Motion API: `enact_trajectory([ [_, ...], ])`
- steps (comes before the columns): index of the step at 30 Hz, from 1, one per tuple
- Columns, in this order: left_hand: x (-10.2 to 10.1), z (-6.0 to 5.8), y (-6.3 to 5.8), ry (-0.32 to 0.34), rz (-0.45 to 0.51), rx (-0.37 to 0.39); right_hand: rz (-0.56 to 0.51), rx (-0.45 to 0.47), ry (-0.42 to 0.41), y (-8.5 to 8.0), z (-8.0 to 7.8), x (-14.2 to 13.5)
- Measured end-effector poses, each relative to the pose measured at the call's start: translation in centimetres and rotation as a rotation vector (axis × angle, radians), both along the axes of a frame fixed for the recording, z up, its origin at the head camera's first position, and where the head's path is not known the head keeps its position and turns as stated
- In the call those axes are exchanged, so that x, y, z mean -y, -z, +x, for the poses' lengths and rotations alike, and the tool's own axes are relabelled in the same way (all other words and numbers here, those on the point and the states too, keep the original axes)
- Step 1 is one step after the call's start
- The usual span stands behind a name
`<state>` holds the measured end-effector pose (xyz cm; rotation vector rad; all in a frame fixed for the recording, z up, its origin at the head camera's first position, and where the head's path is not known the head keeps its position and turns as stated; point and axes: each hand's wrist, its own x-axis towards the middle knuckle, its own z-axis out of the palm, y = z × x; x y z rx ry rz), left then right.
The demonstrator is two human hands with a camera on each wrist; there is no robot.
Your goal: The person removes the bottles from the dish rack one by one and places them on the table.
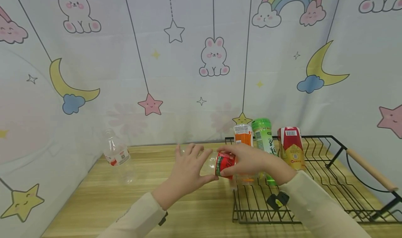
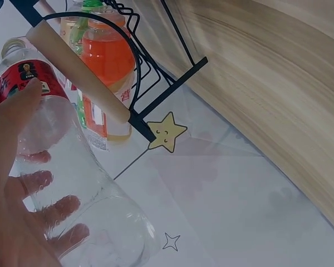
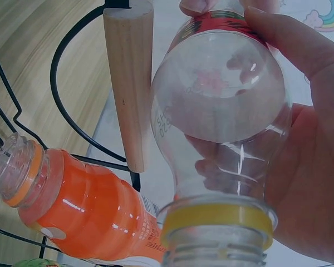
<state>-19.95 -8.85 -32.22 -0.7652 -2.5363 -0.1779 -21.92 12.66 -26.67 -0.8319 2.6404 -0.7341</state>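
Note:
Between my two hands lies a clear plastic bottle (image 1: pixel 211 162) with a red label, held roughly sideways over the table near the rack's left edge. My left hand (image 1: pixel 185 171) holds its clear bottom half; in the left wrist view the thumb is at the red label (image 2: pixel 30 78) and the fingers spread along the far side of the body. My right hand (image 1: pixel 251 161) grips the bottle around the label and neck end. A yellow ring (image 3: pixel 217 222) circles the uncapped neck in the right wrist view.
A black wire rack (image 1: pixel 238 217) with a wooden handle (image 1: pixel 372 170) stands right. In it are an orange-sleeved bottle (image 1: pixel 243 135), neck down, a green bottle (image 1: pixel 263 135) and a red-and-gold container (image 1: pixel 292 147). Another clear bottle (image 1: pixel 116 154) stands left on the wooden table (image 1: pixel 94 206). A patterned cloth (image 1: pixel 188 74) hangs behind.

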Motion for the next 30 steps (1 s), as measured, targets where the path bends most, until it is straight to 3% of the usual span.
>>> enact_trajectory([
  [20,0.5,-0.2,-0.2,-0.033,0.028,-0.001,-0.032,-0.065,0.005,-1.5,0.3,-1.6],
  [30,1.1,-0.4,0.4,-0.064,0.085,0.016,-0.050,-0.073,0.038,-1.5,0.1,-3.1],
])
